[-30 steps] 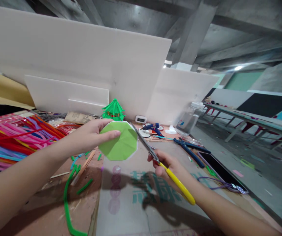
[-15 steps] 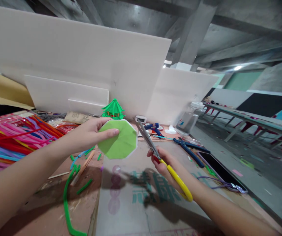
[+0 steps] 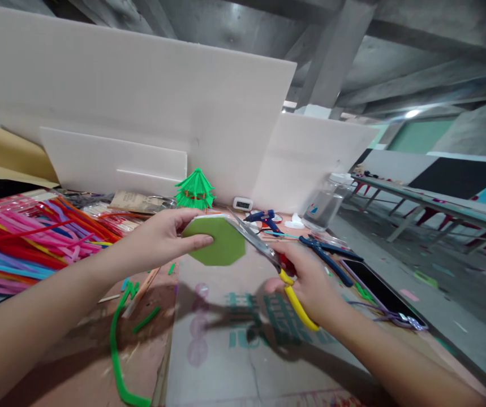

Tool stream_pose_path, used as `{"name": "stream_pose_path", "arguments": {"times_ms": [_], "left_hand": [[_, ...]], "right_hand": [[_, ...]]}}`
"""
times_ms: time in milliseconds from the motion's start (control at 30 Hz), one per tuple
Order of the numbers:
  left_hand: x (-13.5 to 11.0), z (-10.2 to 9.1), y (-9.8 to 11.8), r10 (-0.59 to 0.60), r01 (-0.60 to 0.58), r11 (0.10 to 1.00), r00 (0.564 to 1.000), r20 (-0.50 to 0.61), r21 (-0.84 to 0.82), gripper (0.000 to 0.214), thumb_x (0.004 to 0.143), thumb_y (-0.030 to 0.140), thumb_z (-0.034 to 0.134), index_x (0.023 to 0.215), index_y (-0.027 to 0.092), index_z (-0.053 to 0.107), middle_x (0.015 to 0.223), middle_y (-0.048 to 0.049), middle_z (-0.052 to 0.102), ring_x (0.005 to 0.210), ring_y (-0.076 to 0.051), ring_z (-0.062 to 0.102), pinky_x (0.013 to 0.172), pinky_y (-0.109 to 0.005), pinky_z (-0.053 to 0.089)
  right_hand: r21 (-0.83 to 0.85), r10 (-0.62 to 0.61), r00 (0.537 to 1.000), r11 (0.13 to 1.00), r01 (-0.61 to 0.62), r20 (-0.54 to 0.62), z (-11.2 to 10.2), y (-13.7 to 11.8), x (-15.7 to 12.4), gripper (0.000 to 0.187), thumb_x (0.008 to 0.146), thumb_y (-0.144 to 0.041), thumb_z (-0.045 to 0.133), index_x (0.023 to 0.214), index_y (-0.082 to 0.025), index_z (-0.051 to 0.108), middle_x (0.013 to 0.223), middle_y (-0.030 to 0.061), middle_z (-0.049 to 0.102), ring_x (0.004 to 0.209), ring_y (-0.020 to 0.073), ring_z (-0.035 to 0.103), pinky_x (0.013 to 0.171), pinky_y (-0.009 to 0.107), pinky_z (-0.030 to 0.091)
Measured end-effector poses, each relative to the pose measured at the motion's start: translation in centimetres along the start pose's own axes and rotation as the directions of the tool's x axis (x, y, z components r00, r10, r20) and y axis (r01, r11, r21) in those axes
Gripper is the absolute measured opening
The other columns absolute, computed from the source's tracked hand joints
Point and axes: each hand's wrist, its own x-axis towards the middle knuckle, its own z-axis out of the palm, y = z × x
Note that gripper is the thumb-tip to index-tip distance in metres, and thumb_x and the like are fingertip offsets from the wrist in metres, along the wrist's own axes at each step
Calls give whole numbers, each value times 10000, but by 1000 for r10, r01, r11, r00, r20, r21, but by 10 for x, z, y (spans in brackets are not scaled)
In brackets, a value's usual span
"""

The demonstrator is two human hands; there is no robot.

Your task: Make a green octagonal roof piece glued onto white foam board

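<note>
Pinched between thumb and fingers of my left hand (image 3: 175, 237) is a green octagonal piece of card (image 3: 221, 246) with a pale edge, tilted in mid-air. My right hand (image 3: 310, 280) grips a pair of scissors (image 3: 296, 305) with yellow handles, a little red showing at the grip. Their metal blades lie along the card's right upper edge; whether they are cutting into it I cannot tell. Behind the card stands a small green roof-shaped model (image 3: 195, 189). Under both hands lies a cardboard sheet (image 3: 217, 379) with green printed characters.
Colourful pipe cleaners (image 3: 34, 237) are heaped at left. A bent green pipe cleaner (image 3: 115, 350) lies nearer. At right are a blue glue gun (image 3: 263, 217), pliers (image 3: 327, 260), a phone (image 3: 378, 288) and a clear bottle (image 3: 325, 206). White boards (image 3: 141, 102) stand behind a small digital clock (image 3: 243, 203).
The green card has moved slightly right and tilted, looking flatter and darker. My right hand has brought the scissors left and closer, so the blades now meet the card's edge.
</note>
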Motion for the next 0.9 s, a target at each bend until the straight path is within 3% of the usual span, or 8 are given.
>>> {"name": "stream_pose_path", "arguments": {"times_ms": [100,233,333,533,700,900], "left_hand": [[1,19,-14,22,-25,999,997,-78,-37,311,857,402,693,1096,217,619,999,-26,691,920,-212,671,747,-288,557],[-2,55,-45,-17,26,999,971,-240,33,267,874,387,617,1075,214,593,1019,-49,693,919,-231,670,747,-313,555],[-2,69,-64,-29,59,990,974,-226,130,211,906,385,564,1030,215,574,1001,-49,691,926,-232,666,781,-325,545],[6,60,-81,19,25,991,950,-313,135,245,964,381,509,1117,190,528,1095,-69,642,1010,-223,628,891,-344,505],[7,56,-80,-10,49,991,957,-289,128,263,986,394,478,1147,191,523,1105,-65,640,1026,-219,614,896,-335,494],[7,58,-82,16,41,977,964,-264,207,280,976,410,480,1147,202,559,1157,-80,660,1094,-252,613,894,-349,504]], "right_hand": [[-21,-27,999,999,27,19,3,7,-1,620,815,-692,629,1134,-161,647,910,88,685,736,223,587,670,325,473],[-48,68,994,997,-64,87,22,28,-8,533,838,-603,652,1165,-182,636,944,72,690,779,239,620,690,333,480],[-96,93,988,992,-82,125,37,44,-12,499,826,-563,679,1145,-181,646,908,61,678,770,240,623,688,339,479],[-91,114,992,990,-109,48,42,60,-9,541,879,-582,600,1183,-134,613,887,77,663,758,245,620,685,353,493],[-206,-6,994,978,29,109,28,59,-2,483,887,-588,608,1081,-147,649,861,89,651,761,248,592,673,346,459],[-248,-73,985,962,110,154,29,66,-7,564,853,-641,628,1139,-156,646,904,102,666,775,257,609,684,356,473]]}}
